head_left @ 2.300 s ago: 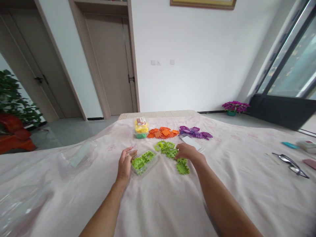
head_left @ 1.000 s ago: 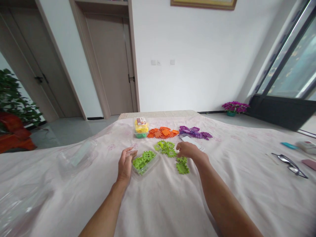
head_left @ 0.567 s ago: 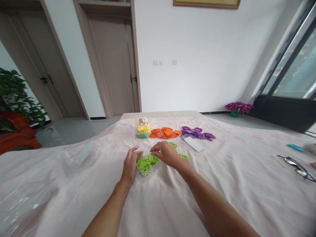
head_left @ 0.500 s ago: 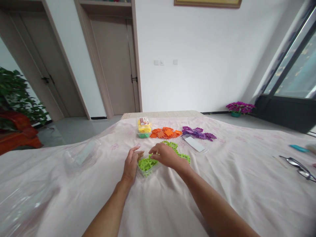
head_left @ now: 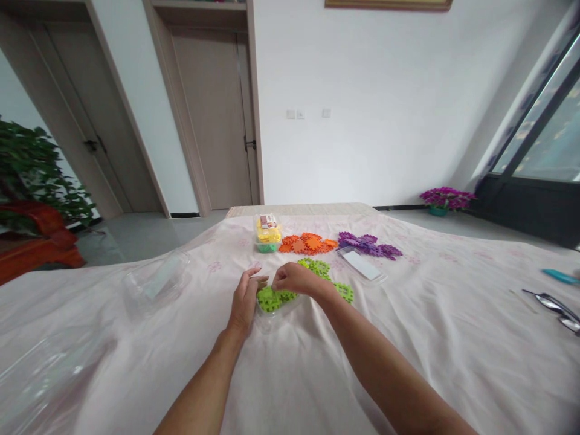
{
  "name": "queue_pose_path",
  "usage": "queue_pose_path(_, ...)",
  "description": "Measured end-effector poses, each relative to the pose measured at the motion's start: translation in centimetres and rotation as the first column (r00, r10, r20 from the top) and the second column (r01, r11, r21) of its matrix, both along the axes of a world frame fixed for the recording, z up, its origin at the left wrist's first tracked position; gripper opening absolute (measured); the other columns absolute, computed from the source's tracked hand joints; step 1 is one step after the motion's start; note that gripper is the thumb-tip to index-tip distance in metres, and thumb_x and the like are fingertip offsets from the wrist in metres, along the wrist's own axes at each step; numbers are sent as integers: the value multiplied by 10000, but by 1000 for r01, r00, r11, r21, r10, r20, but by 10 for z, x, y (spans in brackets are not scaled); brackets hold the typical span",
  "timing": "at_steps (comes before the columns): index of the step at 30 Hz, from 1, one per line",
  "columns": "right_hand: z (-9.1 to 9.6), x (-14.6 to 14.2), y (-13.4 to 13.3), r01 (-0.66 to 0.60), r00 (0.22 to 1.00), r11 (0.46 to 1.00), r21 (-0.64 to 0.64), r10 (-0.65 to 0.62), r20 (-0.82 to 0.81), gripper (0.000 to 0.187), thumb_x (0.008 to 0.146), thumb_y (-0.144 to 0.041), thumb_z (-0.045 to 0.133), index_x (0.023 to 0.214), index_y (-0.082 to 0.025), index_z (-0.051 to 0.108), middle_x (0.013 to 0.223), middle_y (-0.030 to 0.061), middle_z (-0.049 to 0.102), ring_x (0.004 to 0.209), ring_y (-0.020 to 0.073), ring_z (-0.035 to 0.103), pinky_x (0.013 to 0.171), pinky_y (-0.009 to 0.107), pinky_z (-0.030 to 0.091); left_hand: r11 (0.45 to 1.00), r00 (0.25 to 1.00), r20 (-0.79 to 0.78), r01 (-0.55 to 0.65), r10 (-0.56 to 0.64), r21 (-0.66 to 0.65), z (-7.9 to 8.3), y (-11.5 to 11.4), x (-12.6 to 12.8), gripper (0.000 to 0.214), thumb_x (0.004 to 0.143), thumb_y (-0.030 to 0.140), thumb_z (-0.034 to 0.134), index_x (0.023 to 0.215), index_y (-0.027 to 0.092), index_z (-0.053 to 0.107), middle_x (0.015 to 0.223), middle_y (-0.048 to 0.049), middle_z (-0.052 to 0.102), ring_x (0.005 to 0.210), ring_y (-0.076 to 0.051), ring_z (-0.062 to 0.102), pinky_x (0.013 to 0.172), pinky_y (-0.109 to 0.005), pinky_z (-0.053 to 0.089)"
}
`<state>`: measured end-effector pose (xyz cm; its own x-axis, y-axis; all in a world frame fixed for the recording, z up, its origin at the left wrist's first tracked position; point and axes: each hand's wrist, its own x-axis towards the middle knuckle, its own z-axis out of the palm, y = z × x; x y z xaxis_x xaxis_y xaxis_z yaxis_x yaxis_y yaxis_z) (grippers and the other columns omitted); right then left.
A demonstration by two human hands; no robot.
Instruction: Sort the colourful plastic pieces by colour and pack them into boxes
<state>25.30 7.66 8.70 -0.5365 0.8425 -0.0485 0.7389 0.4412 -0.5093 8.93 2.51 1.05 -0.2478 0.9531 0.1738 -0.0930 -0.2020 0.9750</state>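
A small clear plastic box (head_left: 270, 313) holding several green interlocking pieces (head_left: 270, 298) lies on the pink bedsheet (head_left: 317, 374). My left hand (head_left: 244, 301) rests against the box's left side, fingers curved round it. My right hand (head_left: 295, 280) hovers over the box with fingers pinched together, pressing a green piece among the others. More loose green pieces (head_left: 317, 266) lie just beyond my right hand, and one green piece (head_left: 345, 292) sits to its right.
Behind are a box of yellow pieces (head_left: 268, 232), an orange pile (head_left: 308, 243), a purple pile (head_left: 369, 244) and a clear lid (head_left: 362, 266). An empty clear box (head_left: 158, 281) lies left. Glasses (head_left: 553, 306) and a teal object (head_left: 560, 276) lie far right.
My right hand has come from the loose green pile leftward to the clear box, carrying a green piece. My left hand has stayed at the box. The camera has shifted slightly.
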Motion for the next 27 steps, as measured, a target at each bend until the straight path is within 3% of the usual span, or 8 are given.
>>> queue_pose_path(4,-1,-6,-2,125,991,981,145,-131,30,208,757,-301,646,908,-225,766,874,27,743,776,163,647,612,218,386,1000,1000,22,1,-1,-1,0,1,0,422,829,407,559,1195,198,587,1037,-102,735,956,-232,683,903,-392,485)
queue_pose_path(8,0,3,-3,180,983,964,195,-168,-78,201,815,-304,599,931,-241,751,886,15,745,787,158,653,651,220,405,1000,1000,5,3,-3,-1,0,2,0,435,818,399,573,1199,188,581,1018,-103,736,967,-233,678,917,-397,478)
queue_pose_path(13,2,49,7,346,909,899,269,-250,-334,211,841,-253,537,927,-201,722,887,16,739,780,152,652,681,221,425,1000,1000,11,-6,6,-6,-1,3,-1,390,833,381,544,1170,188,586,995,-88,737,934,-223,685,907,-393,485)
queue_pose_path(15,-1,77,12,422,879,864,275,-315,-359,220,846,-260,524,925,-192,717,881,24,736,773,157,652,687,230,430,999,999,17,-32,32,-2,-2,3,-2,376,826,363,547,1153,182,593,975,-87,737,925,-223,688,901,-392,490)
queue_pose_path(17,-6,106,17,445,879,864,237,-371,-300,214,832,-271,545,924,-184,718,881,29,733,769,163,652,688,236,434,997,997,33,-72,71,4,-3,5,-3,361,807,338,561,1129,179,600,973,-89,737,928,-225,690,895,-388,495)
queue_pose_path(21,-20,153,20,395,918,917,61,-395,-8,242,764,-325,655,940,-175,726,879,38,729,800,184,657,686,246,428,989,988,61,-145,144,11,-6,8,-6,340,773,311,583,1087,183,605,995,-95,736,941,-228,692,885,-380,505)
queue_pose_path(27,-24,167,16,399,868,917,20,-384,314,459,610,-403,796,1022,-222,707,1013,47,712,934,239,640,703,269,404,988,987,32,-154,155,-12,-9,11,-7,367,755,332,604,1089,182,615,931,-76,742,885,-217,695,851,-363,517)
